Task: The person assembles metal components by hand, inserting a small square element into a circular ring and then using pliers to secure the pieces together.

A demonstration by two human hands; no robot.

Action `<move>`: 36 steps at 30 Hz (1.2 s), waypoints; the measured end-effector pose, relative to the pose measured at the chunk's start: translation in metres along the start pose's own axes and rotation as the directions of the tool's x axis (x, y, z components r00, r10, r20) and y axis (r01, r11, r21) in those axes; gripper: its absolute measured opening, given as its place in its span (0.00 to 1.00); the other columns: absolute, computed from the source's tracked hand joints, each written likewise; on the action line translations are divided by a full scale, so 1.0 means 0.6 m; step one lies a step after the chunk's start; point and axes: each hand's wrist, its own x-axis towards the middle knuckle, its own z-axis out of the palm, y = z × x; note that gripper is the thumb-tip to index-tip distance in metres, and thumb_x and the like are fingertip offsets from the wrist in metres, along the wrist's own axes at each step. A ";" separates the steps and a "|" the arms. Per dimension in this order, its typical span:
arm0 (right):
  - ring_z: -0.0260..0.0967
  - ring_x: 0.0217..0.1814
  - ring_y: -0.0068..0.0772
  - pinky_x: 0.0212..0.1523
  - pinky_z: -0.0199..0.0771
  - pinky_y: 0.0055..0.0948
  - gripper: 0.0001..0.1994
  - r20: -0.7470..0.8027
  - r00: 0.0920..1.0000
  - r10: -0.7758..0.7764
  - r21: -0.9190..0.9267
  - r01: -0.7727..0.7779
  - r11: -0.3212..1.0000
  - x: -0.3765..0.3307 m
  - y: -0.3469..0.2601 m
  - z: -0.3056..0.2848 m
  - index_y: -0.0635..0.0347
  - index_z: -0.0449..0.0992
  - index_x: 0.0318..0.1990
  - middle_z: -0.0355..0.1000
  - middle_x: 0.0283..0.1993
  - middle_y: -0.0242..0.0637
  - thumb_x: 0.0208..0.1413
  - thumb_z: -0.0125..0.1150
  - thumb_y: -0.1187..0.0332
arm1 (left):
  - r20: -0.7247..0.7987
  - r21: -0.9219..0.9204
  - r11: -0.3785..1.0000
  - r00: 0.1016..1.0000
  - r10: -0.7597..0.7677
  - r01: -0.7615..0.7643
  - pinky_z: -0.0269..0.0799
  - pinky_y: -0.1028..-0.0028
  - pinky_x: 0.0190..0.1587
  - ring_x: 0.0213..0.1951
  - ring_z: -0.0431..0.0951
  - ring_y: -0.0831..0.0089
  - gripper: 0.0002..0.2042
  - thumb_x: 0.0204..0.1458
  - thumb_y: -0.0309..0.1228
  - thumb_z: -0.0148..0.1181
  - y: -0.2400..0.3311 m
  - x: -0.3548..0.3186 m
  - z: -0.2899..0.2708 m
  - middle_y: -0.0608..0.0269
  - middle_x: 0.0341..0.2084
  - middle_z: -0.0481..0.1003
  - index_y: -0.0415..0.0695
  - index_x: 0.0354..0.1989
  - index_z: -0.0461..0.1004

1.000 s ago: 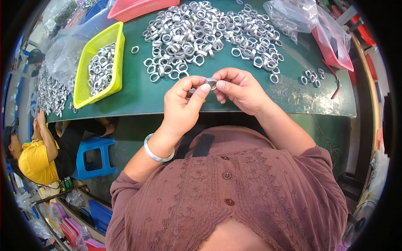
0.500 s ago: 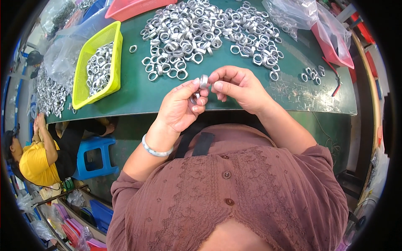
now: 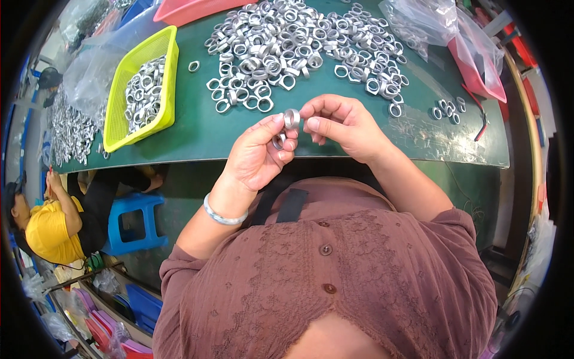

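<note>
My left hand (image 3: 258,149) pinches a silver metal ring (image 3: 292,118) between thumb and forefinger, just above the table's near edge. A second metal ring (image 3: 278,141) is tucked in the curled fingers of that same hand. Close by on the right, my right hand (image 3: 342,124) has its thumb and fingers bent, with the fingertips right beside the upper ring. Whether they touch it I cannot tell, and nothing shows between them. Beyond both hands, a big heap of similar metal rings (image 3: 272,51) spreads over the green table (image 3: 197,119).
At the left stands a yellow-green basket (image 3: 170,78) holding more rings. Several loose rings (image 3: 447,110) and a red-and-black tool (image 3: 482,122) lie to the right. A pink tray (image 3: 478,72) with clear plastic is at far right. A person in yellow (image 3: 54,230) sits by a blue stool (image 3: 134,221).
The upper ring has turned in my left fingers, so its round opening now shows more. My hands keep nearly the same place.
</note>
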 end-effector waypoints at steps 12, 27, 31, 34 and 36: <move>0.68 0.30 0.34 0.30 0.67 0.31 0.12 0.035 0.980 -0.198 -0.853 0.133 0.505 0.088 0.017 0.034 0.64 0.71 0.35 0.70 0.29 0.40 0.45 0.59 0.66 | 0.067 -0.095 0.975 0.976 0.209 -0.202 0.72 0.73 0.33 0.36 0.73 0.62 0.09 0.46 0.25 0.48 0.012 -0.038 -0.046 0.50 0.36 0.71 0.37 0.35 0.69; 0.67 0.28 0.40 0.29 0.67 0.33 0.11 0.156 0.923 -0.352 -0.812 0.323 0.487 0.061 0.004 0.029 0.61 0.70 0.32 0.68 0.27 0.39 0.41 0.61 0.66 | -0.220 0.432 0.875 0.916 0.336 -0.218 0.55 0.88 0.17 0.20 0.65 0.83 0.08 0.52 0.33 0.53 0.011 -0.033 -0.009 0.69 0.20 0.67 0.44 0.37 0.68; 0.68 0.28 0.29 0.27 0.68 0.24 0.11 0.143 0.934 -0.328 -0.713 0.328 0.620 0.031 -0.004 0.030 0.62 0.69 0.34 0.69 0.28 0.36 0.42 0.61 0.71 | -0.141 0.534 0.813 0.924 0.355 -0.231 0.54 0.88 0.17 0.19 0.63 0.86 0.07 0.52 0.32 0.54 0.000 -0.026 0.003 0.71 0.21 0.68 0.42 0.34 0.71; 0.65 0.32 0.14 0.30 0.67 0.16 0.09 0.007 0.975 -0.220 -0.356 0.208 0.911 0.023 0.009 0.024 0.64 0.68 0.36 0.68 0.30 0.30 0.46 0.59 0.78 | -0.127 0.515 0.820 0.925 0.359 -0.248 0.54 0.88 0.18 0.19 0.63 0.86 0.06 0.52 0.31 0.53 -0.006 -0.021 0.012 0.71 0.21 0.68 0.42 0.33 0.72; 0.65 0.32 0.15 0.31 0.67 0.17 0.10 -0.028 0.976 -0.217 -0.197 0.207 0.958 0.017 0.014 0.024 0.64 0.68 0.37 0.68 0.30 0.30 0.46 0.58 0.78 | -0.120 0.497 0.831 0.929 0.351 -0.250 0.54 0.88 0.18 0.19 0.63 0.86 0.06 0.53 0.31 0.53 -0.010 -0.017 0.015 0.71 0.21 0.69 0.42 0.34 0.72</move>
